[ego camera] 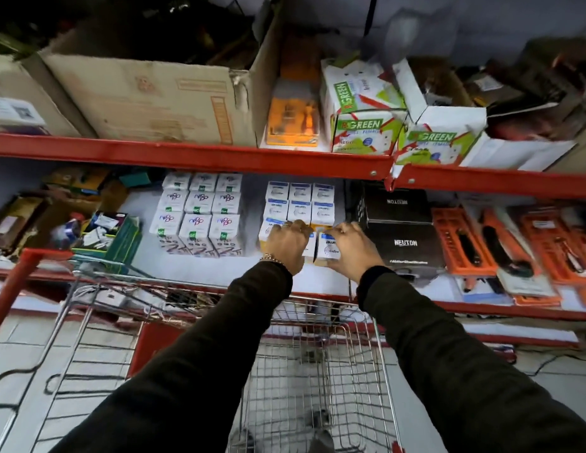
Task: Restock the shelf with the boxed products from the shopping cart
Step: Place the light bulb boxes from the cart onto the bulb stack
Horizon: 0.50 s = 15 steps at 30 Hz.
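Shelving: a red metal rack (200, 160) fills the upper half of the view, with two levels visible.
Shopping cart: a wire cart (321, 371) stands at 6 o'clock, under the arms; its basket looks nearly bare, and I cannot tell what the small things at the bottom are.
Cardboard carton: a big brown carton (147, 99) sits on the upper level at 11 o'clock.
Black boxes: two black Neuton boxes (404, 245) are stacked at 3 o'clock of the hands.
Orange tool packs: orange packs (461, 246) lie further at 3 o'clock.
Wipro stack, white and purple: a block of boxes (197, 212) stands at 9 o'clock of the hands.
Wipro stack, white and blue: the boxed products (300, 204) stand in the middle of the lower level, in rows of three.
Left hand: the left hand (288, 245) lies curled over the top front of the left box in the front row, fingers bent on it.
Right hand: the right hand (352, 251) is half open and grips the small white and blue box (327, 251) at the front right, which is tilted.
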Available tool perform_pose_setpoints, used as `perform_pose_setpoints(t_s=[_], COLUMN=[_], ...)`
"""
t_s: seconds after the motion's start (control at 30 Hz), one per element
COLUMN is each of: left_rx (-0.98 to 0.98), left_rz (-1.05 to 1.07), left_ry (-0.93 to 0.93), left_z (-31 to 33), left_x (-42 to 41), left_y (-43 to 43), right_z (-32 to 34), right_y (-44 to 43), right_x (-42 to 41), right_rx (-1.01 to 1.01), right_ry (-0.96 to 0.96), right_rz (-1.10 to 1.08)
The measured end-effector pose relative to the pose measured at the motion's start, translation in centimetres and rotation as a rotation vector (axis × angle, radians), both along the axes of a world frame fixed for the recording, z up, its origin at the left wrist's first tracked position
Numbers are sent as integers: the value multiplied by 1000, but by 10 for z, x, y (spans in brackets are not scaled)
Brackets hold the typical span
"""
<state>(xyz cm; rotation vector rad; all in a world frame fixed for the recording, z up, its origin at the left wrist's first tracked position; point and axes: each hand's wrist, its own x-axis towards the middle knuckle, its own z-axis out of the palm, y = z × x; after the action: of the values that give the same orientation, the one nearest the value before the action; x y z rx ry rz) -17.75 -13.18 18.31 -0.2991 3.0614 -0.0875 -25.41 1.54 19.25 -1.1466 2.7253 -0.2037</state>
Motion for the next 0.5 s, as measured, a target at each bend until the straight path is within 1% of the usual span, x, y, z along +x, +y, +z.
perform_pose_setpoints(t_s=[0.17, 0.27, 0.5], left_rx=[-31, 33, 175], left_rz=[30, 48, 54], left_ry=[5, 18, 66], left_z=[-27, -40, -59], left_x=[-17, -20, -15], left_y=[-8, -12, -16], right_z=[-20, -30, -50], right_y=[-20, -26, -18], right_x=[-18, -21, -15], right_rx=[45, 32, -155], right_ry=[-17, -17, -87], right_rz=[9, 3, -47])
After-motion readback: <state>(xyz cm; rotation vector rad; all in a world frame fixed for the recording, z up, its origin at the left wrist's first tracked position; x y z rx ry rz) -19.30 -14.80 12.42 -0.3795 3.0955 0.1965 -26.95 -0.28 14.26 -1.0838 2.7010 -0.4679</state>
